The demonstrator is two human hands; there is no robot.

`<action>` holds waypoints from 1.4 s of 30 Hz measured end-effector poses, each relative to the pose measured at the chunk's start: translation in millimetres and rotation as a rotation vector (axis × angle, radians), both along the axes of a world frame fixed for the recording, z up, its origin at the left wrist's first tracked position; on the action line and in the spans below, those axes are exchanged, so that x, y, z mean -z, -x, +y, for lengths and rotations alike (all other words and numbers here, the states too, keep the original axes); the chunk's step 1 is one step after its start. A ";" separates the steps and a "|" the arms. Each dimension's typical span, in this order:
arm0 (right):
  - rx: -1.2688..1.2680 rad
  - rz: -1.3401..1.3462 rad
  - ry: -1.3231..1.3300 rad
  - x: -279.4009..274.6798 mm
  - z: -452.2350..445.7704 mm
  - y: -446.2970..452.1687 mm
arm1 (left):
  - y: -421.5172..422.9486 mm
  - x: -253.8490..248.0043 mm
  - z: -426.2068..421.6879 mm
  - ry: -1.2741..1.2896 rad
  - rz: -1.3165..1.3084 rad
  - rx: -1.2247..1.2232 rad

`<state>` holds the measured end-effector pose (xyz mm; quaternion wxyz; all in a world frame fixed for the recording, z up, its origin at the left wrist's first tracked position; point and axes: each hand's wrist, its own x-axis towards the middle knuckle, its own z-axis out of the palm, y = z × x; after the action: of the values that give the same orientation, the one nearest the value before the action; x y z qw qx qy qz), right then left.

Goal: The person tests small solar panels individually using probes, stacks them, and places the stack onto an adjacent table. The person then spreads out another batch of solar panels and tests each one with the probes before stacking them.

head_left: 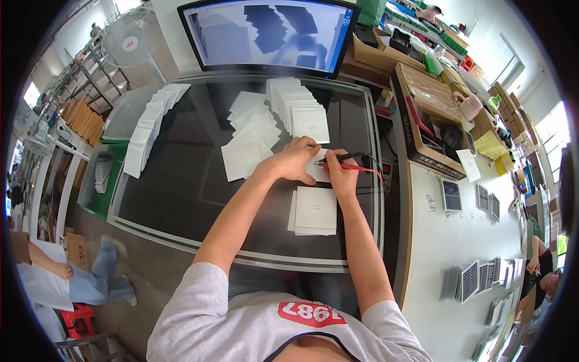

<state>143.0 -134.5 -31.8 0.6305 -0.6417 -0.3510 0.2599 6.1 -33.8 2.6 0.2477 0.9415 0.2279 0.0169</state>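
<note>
My right hand (342,174) is closed around a black and a red test probe (350,166), whose tips point at a white square panel (318,163) on the dark glass tabletop. With bent fingers, my left hand (295,160) rests on that panel's left side, thumb and fingers at its edges. Nearer to me lies a small stack of white panels (316,208). Beyond my hands, an overlapping row of panels (294,102) runs back. A looser spread of panels (250,130) lies left of it, and another fanned row (148,130) stands at the table's left.
A monitor (268,36) stands behind the table. On the right are a cardboard box (422,120) and a white bench (440,253) with small solar panels. A green bin (102,181) stands left. People are at the far left and far right.
</note>
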 end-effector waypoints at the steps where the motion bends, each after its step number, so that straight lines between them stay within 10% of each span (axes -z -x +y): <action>1: 0.000 -0.001 -0.001 0.7 -0.1 -0.2 | 0.4 0.0 -0.2 0.002 -0.006 -0.002; 10: -0.051 -0.298 -0.102 7.9 -2.8 0.6 | 1.9 0.3 -2.5 -0.055 -0.060 0.009; 17: 0.159 0.435 -0.342 6.5 -8.8 -25.1 | 14.0 -38.1 -22.5 0.032 0.102 0.061; 22: 0.151 0.381 -0.270 3.6 -8.0 -21.9 | 24.1 -44.0 -57.1 0.070 0.209 0.350; 30: 0.130 0.383 -0.288 6.0 -7.1 -27.3 | -51.9 37.4 33.5 -0.716 -0.286 -0.230; 39: 0.143 0.434 -0.336 5.6 -8.5 -27.0 | -60.8 -22.6 43.5 -0.573 -0.100 -0.265; 42: 0.124 0.414 -0.358 6.1 -8.1 -26.6 | -41.3 -11.6 58.9 -0.311 -0.480 -0.304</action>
<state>169.6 -142.6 -37.9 0.8067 -0.4738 -0.2152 0.2801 47.5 25.1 14.2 0.1422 0.8923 0.2957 0.3100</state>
